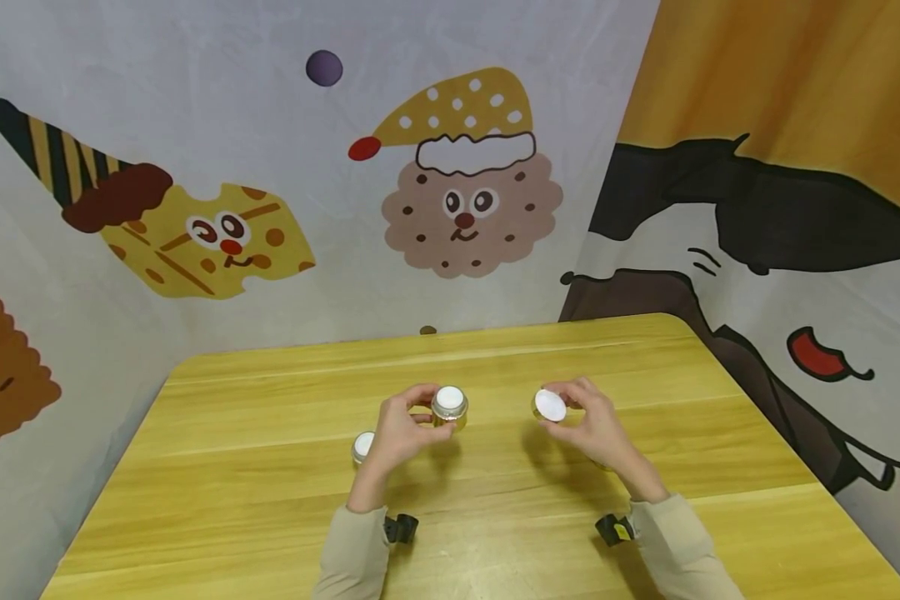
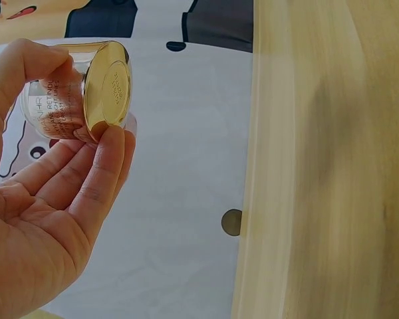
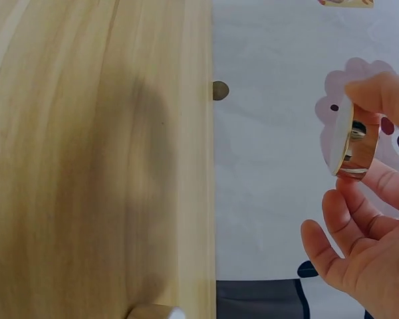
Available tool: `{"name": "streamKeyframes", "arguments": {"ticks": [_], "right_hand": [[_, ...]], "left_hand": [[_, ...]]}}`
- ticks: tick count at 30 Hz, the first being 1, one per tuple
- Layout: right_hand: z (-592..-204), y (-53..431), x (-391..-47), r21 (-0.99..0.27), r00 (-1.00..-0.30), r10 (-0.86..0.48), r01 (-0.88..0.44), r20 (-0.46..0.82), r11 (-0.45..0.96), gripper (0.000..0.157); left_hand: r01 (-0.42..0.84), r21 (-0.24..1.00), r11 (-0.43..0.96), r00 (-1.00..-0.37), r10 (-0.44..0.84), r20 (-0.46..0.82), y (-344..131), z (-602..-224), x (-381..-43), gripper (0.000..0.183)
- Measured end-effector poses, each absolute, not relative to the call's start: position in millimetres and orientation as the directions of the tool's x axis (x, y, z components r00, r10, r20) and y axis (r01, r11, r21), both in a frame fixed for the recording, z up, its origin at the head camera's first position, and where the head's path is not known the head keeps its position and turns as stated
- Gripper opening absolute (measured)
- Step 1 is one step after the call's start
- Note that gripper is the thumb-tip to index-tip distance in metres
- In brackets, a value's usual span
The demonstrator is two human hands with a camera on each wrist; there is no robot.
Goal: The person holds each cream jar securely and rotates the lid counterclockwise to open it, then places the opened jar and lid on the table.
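My left hand grips a small cosmetic cream jar between thumb and fingers, held up over the table. Its top shows a white disc inside a clear rim; in the left wrist view the jar has clear walls, printed lettering and a shiny gold base. To the right, my right hand pinches a round lid by its edge, white inner face turned towards the head camera. The gold outer side of the lid shows in the right wrist view. Jar and lid are apart.
A second jar with a white top stands on the wooden table, partly hidden behind my left wrist. Low in the right wrist view, a gold and white object lies on the table. A cartoon-printed cloth hangs behind the far edge.
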State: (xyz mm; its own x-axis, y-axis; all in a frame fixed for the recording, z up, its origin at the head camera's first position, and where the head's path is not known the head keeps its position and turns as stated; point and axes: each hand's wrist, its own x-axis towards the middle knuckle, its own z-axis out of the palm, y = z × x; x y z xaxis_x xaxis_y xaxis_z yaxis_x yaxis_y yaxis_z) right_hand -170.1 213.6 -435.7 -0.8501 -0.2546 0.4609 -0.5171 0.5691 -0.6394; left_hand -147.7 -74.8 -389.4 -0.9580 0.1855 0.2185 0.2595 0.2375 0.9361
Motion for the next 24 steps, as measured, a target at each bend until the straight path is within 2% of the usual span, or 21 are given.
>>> {"name": "streamKeyframes", "arguments": {"ticks": [24], "right_hand": [[-455.8,214.1,-171.5,-0.594,-0.917,-0.292,-0.400,0.273,0.698,0.046]], "left_hand": [[0.281,0.927,0.250,-0.952,0.193,0.237,-75.5,-391.6,-147.9,0.043]]}}
